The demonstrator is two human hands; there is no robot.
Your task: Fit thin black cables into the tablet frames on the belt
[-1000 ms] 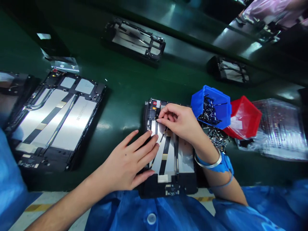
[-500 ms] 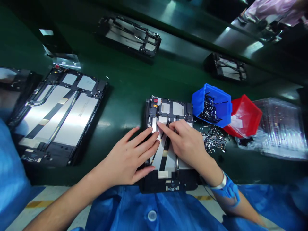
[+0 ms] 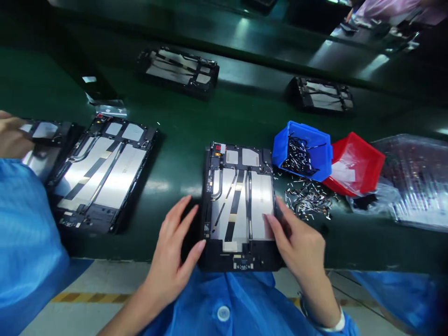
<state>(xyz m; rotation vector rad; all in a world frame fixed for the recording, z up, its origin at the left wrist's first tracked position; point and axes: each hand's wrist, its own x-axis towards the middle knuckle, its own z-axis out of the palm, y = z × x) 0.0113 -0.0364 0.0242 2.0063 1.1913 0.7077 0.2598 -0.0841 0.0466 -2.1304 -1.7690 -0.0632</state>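
Note:
A black tablet frame [image 3: 241,205] lies on the dark green belt in front of me, with silver panels, black strips and thin cables on it. My left hand [image 3: 171,252] stands at its lower left edge, with the fingers spread and the thumb side near the frame. My right hand [image 3: 297,238] is at the lower right edge, with the fingertips resting on the frame's silver panel. Neither hand clearly grips anything.
A similar frame [image 3: 101,175] lies to the left, and a co-worker's hand [image 3: 10,135] is at the far left. A blue bin [image 3: 324,158] holds small metal parts, with more scattered [image 3: 308,198] beside it. A red bin [image 3: 360,165] and clear plastic bag [image 3: 416,177] lie right.
Both my hands have moved off the middle of the frame to its lower sides, uncovering the strips and cables. A co-worker's hand has come into view at the far left.

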